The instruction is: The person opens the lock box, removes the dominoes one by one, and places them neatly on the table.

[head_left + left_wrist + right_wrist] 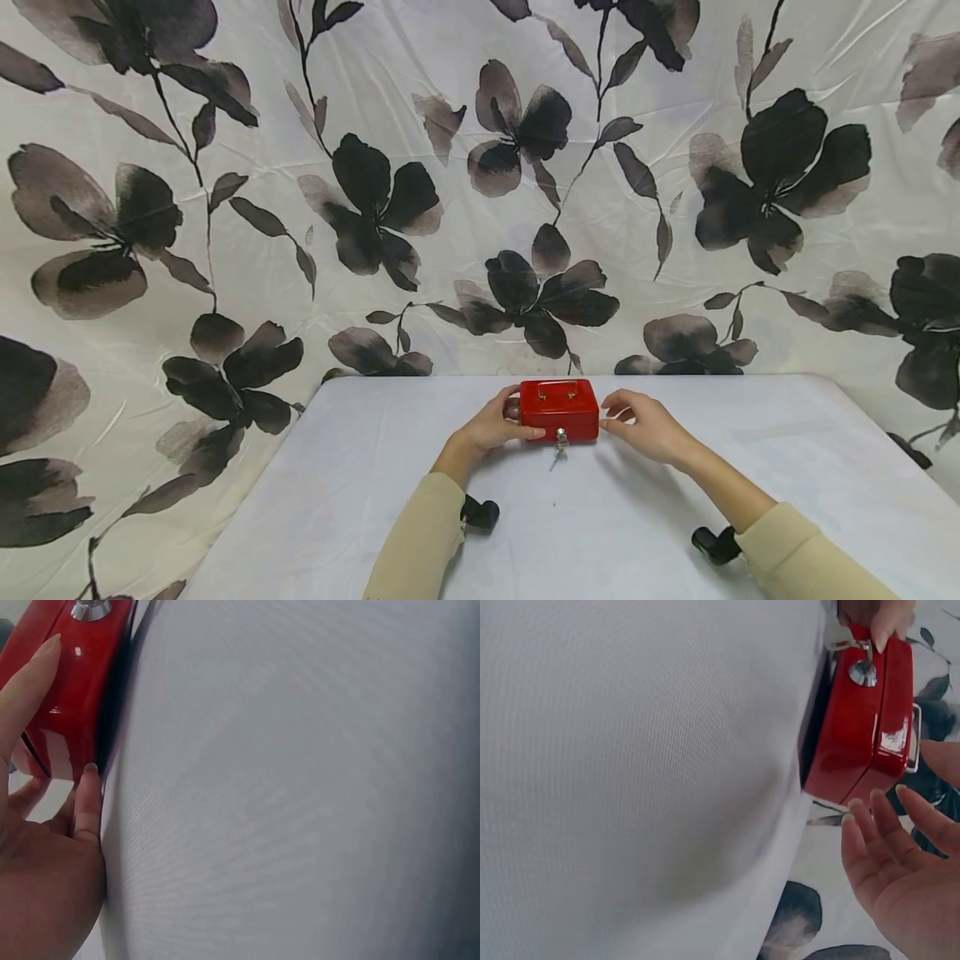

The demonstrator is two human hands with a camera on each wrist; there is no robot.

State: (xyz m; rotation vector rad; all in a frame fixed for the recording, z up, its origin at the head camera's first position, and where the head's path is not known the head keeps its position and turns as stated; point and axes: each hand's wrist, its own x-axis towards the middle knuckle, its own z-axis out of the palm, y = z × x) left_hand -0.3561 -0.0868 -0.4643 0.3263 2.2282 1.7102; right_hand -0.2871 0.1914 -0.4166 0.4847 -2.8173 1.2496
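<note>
A small red metal cash box (555,408) stands near the back edge of the table, its lid down and a wire handle (558,390) on top. Keys (558,455) hang from the round lock on its front. My left hand (489,427) holds the box's left end, with the thumb across the front and the other fingers (88,795) along the side. At the right end is my right hand (647,428), fingers bent loosely; in the right wrist view its fingertips (875,795) are close beside the box, holding nothing. Whether they touch it I cannot tell.
A white cloth covers the table (360,500). Just behind its far edge hangs a pale curtain (450,233) with dark flowers. Black wrist-worn devices (480,512) sit below both forearms, close above the table.
</note>
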